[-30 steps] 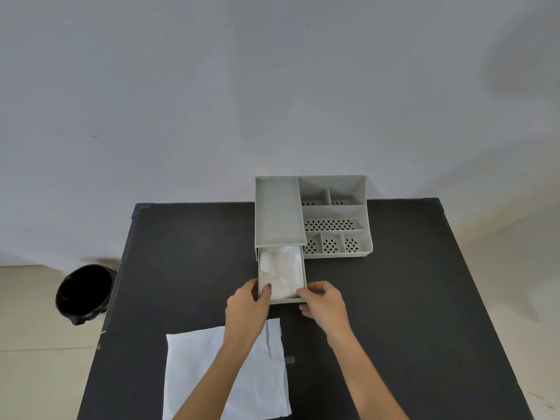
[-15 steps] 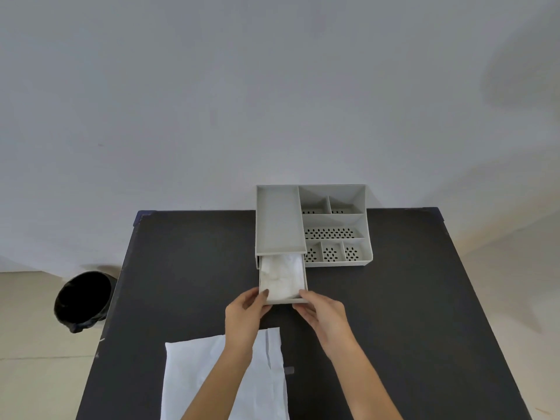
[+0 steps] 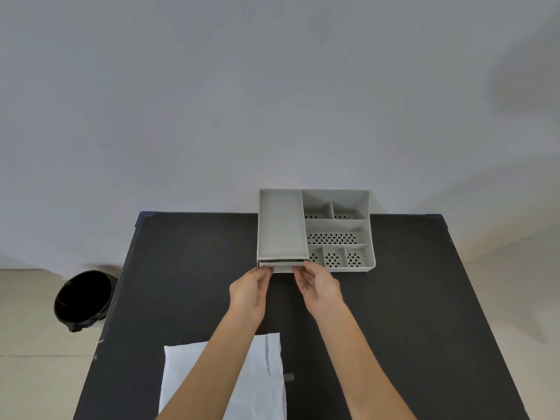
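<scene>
looks down from the head view onto a black table (image 3: 409, 298) set against a pale wall. finds a grey organizer (image 3: 339, 225) at the far edge, just right of middle, with a long plain tray on its left and perforated compartments on its right. spots the drawer (image 3: 281, 269) under that long tray, pushed almost fully in (just the front face and a thin dark slit above it on show). meets the left hand (image 3: 250, 291) at the drawer's left front corner, with fingers (image 3: 263, 272) nearly straight, close together, tips touching the front face. meets the right hand (image 3: 318, 291) at the right front corner, palm turned inward, fingers (image 3: 300, 277) also extended and together, tips pressing on the front; cannot tell whether either thumb hooks the edge. notes a white sheet (image 3: 263, 389) flat on the near part of the table, partly under the left forearm, well apart from the drawer. catches a black bin (image 3: 83, 300) on the floor left of the table.
</scene>
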